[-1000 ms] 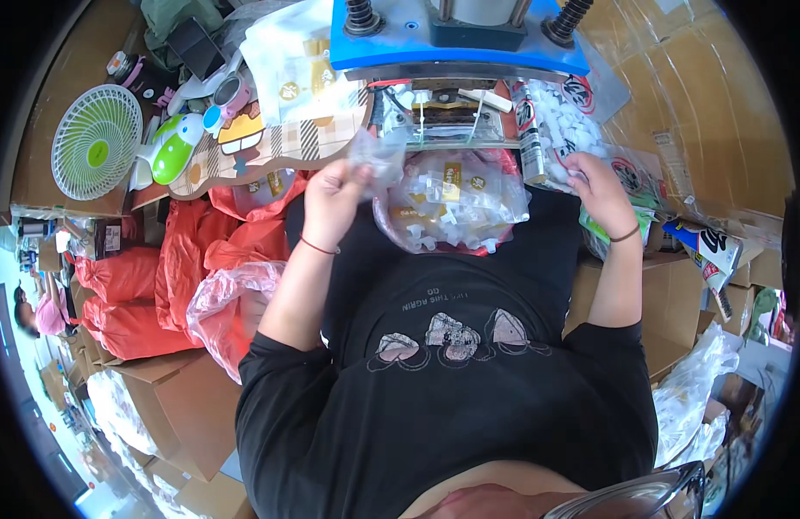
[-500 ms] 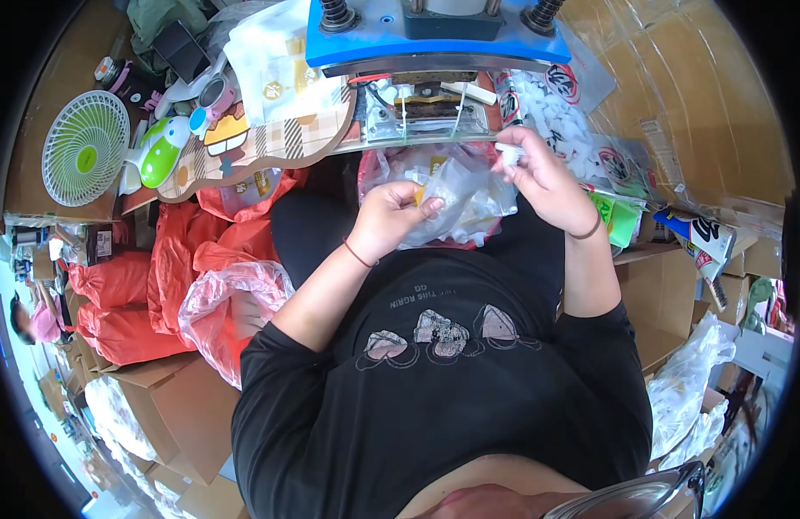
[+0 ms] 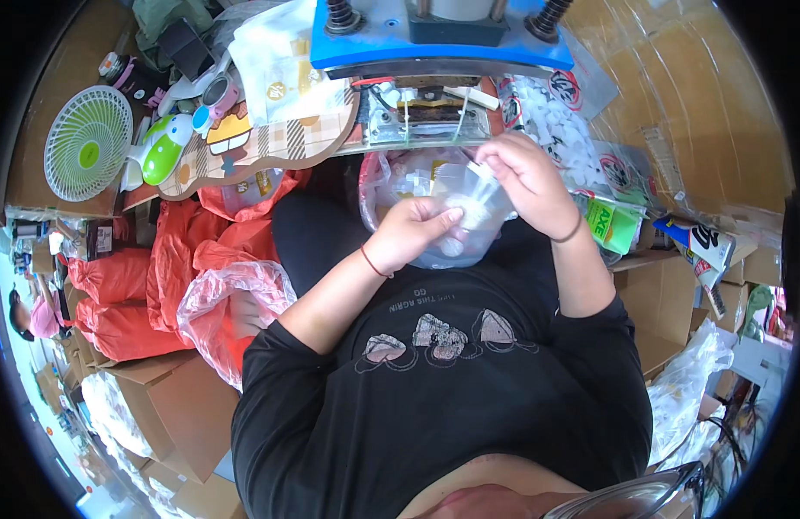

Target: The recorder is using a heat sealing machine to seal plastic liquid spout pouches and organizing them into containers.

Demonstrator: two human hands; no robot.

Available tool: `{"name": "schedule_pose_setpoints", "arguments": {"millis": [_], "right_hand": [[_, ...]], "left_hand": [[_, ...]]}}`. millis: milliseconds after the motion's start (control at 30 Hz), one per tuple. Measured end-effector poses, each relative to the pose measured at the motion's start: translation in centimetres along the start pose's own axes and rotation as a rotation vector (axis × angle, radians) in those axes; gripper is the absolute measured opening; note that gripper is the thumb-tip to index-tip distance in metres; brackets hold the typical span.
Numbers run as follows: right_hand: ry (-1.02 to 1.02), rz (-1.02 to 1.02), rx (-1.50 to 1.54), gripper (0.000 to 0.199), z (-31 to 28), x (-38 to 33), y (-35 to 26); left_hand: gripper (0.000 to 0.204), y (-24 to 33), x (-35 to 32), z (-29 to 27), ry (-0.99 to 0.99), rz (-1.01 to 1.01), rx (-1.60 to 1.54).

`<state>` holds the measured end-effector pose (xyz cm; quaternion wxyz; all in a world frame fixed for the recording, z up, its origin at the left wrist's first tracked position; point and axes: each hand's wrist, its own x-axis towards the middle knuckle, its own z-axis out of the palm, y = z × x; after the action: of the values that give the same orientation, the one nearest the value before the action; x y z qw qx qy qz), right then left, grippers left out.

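Note:
Over a plastic-lined red tub (image 3: 365,186) in my lap, my left hand (image 3: 410,232) grips a translucent plastic pouch (image 3: 482,195), thumb lying across its front. Pale round shapes show at the pouch near that thumb; I cannot tell whether they are inside it or behind it. My right hand (image 3: 530,183) is closed at the pouch's upper edge, fingers pinched together. A small white plastic piece (image 3: 481,169) shows at those fingertips, partly hidden. More clear pouches with yellow patches lie in the tub behind.
A blue press (image 3: 443,52) stands above a metal fixture (image 3: 426,121) beyond my hands. Small white plastic pieces (image 3: 547,121) fill a bag at right. Further left are a green-and-white fan (image 3: 90,147), stacked pouches (image 3: 283,86) and red bags (image 3: 170,268).
My right hand has brought the white piece down and left to the pouch's upper edge. My left hand has shifted slightly right and lower, and the pouch now hangs more spread out.

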<state>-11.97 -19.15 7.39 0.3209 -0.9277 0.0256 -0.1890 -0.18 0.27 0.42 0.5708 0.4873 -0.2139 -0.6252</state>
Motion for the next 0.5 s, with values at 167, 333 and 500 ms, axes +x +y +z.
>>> {"name": "schedule_pose_setpoints", "arguments": {"millis": [167,333,500], "right_hand": [[-0.066,0.048,-0.056,0.022,-1.6,0.1,1.0],[-0.117,0.365,-0.51,0.029,-4.1,-3.8,6.1],[-0.14,0.399,-0.24,0.034,-3.5,-4.6,7.8]], "left_hand": [[0.023,0.0,1.3,-0.4,-0.115,-0.079,-0.126],[0.022,2.0,3.4,-3.0,-0.059,0.038,-0.156],[0.028,5.6,5.9,-5.2,0.037,0.039,-0.149]]}}
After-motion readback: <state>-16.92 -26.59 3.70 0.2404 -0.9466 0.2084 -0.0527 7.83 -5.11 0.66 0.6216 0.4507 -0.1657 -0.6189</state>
